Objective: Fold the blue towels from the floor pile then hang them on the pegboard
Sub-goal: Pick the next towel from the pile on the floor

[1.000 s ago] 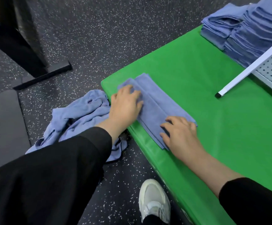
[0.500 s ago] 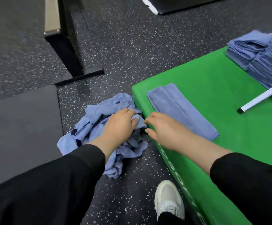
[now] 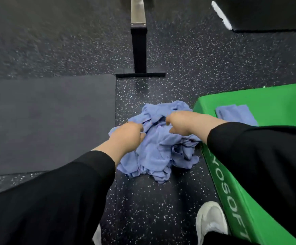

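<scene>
A crumpled pile of blue towels lies on the speckled floor beside a green mat. My left hand grips cloth at the pile's left side, fingers curled into it. My right hand reaches over the pile's top right, fingers bent down into the cloth. A folded blue towel lies flat on the green mat, partly hidden behind my right sleeve. The pegboard is out of view.
A black post with a flat foot stands just beyond the pile. A dark floor mat lies to the left. A black block with a white edge sits at top right. My white shoe is beside the green mat's side.
Both hands left the folded towel on the green mat and moved down left to the floor pile. The view swung left, so the towel stacks and pegboard dropped out of sight.
</scene>
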`<state>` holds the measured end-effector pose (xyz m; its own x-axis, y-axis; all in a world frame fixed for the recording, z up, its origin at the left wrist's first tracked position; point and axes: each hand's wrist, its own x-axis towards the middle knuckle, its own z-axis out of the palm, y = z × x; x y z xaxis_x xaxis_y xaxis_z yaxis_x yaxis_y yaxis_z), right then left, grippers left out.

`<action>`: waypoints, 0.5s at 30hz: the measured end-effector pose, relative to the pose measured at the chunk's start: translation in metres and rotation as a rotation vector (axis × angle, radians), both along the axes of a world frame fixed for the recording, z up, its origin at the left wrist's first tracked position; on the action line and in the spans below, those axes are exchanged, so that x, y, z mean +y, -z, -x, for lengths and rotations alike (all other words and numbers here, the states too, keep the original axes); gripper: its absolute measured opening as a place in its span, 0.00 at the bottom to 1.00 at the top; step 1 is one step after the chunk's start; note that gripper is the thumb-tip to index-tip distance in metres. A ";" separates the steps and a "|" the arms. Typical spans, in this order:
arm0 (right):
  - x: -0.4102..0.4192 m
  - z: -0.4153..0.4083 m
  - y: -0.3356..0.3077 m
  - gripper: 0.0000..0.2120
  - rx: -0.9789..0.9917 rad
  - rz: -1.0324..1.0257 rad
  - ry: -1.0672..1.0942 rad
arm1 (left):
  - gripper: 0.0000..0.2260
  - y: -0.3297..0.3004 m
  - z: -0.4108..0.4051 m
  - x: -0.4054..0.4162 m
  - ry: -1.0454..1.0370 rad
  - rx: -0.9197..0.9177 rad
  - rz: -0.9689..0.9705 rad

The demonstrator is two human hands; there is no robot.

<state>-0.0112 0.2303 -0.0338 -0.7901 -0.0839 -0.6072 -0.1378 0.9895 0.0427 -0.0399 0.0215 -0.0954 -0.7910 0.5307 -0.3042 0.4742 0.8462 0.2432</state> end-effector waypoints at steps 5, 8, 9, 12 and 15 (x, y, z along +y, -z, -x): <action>-0.004 -0.016 0.062 0.16 0.046 -0.060 0.102 | 0.14 0.010 -0.002 0.004 0.046 -0.054 -0.048; 0.001 -0.028 0.095 0.19 0.092 -0.166 0.125 | 0.14 0.012 -0.002 0.010 0.053 -0.089 -0.098; 0.001 -0.030 0.101 0.19 0.053 -0.179 0.126 | 0.14 0.011 -0.001 0.013 0.044 -0.097 -0.117; 0.000 -0.029 0.112 0.17 0.015 -0.201 0.133 | 0.13 0.008 -0.001 0.015 0.010 -0.120 -0.136; 0.004 -0.026 0.114 0.21 0.144 -0.099 0.255 | 0.13 0.005 0.000 0.016 -0.029 -0.154 -0.144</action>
